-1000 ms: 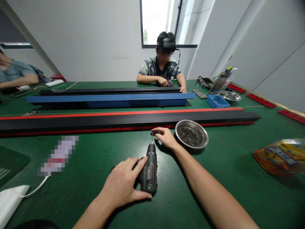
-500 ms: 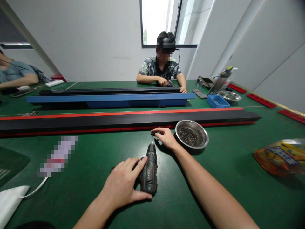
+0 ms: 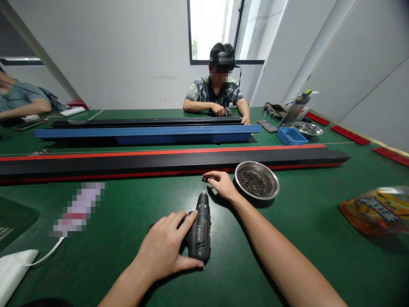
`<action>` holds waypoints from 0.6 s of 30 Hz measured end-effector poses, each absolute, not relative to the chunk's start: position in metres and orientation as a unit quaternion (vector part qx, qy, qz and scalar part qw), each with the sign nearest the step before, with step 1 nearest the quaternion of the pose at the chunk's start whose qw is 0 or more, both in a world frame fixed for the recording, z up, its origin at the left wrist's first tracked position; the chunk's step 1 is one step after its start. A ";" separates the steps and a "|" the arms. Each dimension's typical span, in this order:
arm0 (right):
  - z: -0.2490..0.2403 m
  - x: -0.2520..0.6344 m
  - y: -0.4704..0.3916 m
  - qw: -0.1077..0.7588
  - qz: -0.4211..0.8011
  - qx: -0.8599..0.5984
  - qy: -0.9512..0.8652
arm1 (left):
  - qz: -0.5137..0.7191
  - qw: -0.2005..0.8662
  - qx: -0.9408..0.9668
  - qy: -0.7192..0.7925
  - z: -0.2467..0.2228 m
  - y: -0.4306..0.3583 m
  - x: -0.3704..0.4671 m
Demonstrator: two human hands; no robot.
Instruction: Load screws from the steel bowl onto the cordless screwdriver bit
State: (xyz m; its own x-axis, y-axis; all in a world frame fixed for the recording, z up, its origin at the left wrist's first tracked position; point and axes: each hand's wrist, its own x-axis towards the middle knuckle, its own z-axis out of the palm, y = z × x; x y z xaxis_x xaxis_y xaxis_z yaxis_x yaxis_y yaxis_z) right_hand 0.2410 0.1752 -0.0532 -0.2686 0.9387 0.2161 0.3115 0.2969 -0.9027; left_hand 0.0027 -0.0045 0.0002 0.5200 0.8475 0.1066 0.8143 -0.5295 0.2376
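A dark power drill (image 3: pixel 200 234) lies on the green table, its thin bit pointing away from me. My left hand (image 3: pixel 169 243) is wrapped round it from the left, thumb behind its rear end. At the tip of the bit, my right hand (image 3: pixel 221 183) pinches something too small to make out. Just right of that hand stands a steel bowl (image 3: pixel 274 184) with many small dark screws (image 3: pixel 252 183) in it. Beyond both hands lies a long black bar with red edges (image 3: pixel 179 163).
Across the table (image 3: pixel 303 256), a person (image 3: pixel 217 91) works beside long blue (image 3: pixel 147 132) and black bars. A blue basket (image 3: pixel 292 136) and another steel bowl (image 3: pixel 308 128) stand back right. An orange packet (image 3: pixel 373 211) lies right; a white power strip (image 3: pixel 15 273) lies left.
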 end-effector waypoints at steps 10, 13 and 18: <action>-0.054 0.241 0.175 0.403 0.380 -0.457 -0.696 | 0.103 0.082 0.868 0.480 -0.001 -0.003 0.003; -0.053 0.241 0.174 0.399 0.374 -0.460 -0.699 | 0.103 0.079 0.867 0.480 -0.001 -0.003 0.003; -0.052 0.240 0.174 0.398 0.373 -0.460 -0.701 | 0.103 0.077 0.868 0.479 0.000 -0.003 0.003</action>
State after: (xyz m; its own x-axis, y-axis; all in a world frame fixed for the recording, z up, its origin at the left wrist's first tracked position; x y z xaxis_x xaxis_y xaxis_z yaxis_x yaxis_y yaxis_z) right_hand 0.2405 0.1736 -0.0522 -0.2602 0.9416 0.2139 0.3483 0.2982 -0.8887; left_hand 0.0031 -0.0032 -0.0002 0.5192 0.8482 0.1051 0.8166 -0.5286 0.2318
